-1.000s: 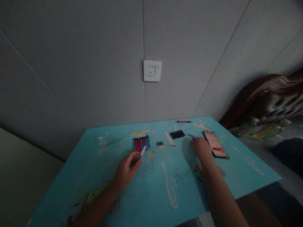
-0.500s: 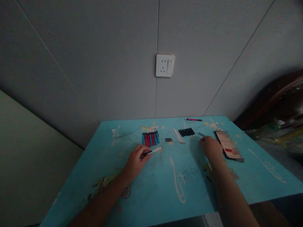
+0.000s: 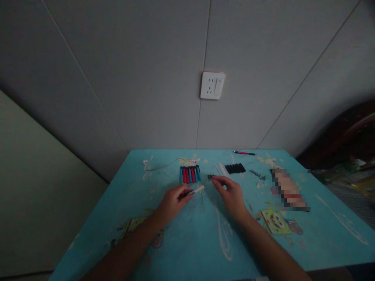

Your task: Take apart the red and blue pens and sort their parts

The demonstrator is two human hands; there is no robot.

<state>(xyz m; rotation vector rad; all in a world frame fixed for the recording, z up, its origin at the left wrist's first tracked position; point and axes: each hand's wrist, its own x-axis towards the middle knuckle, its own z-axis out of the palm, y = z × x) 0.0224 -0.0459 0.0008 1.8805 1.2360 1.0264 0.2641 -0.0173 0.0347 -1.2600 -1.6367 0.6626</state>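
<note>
My left hand [image 3: 173, 200] grips a pen part [image 3: 197, 190], black at the near end with a white stick pointing right out of it. It is just in front of a row of red and blue pen barrels [image 3: 190, 175] with dark ends. My right hand [image 3: 231, 196] has thumb and forefinger pinched at some small dark pieces [image 3: 210, 177] to the right of the barrels. What lies between those fingertips is too small to make out. Behind this hand are several thin white sticks [image 3: 223, 170], partly covered by it.
Several black tubes [image 3: 235, 168] lie behind my right hand. Small grey pieces [image 3: 258, 174] and small whitish pieces [image 3: 260, 184] are farther right. A red and black pen [image 3: 244, 153] lies near the wall, and a blurred flat object [image 3: 288, 189] on the table's right.
My right hand has moved left from the small grey pieces to the small dark pieces beside the barrels. My left hand still grips the pen part. The view has shifted slightly.
</note>
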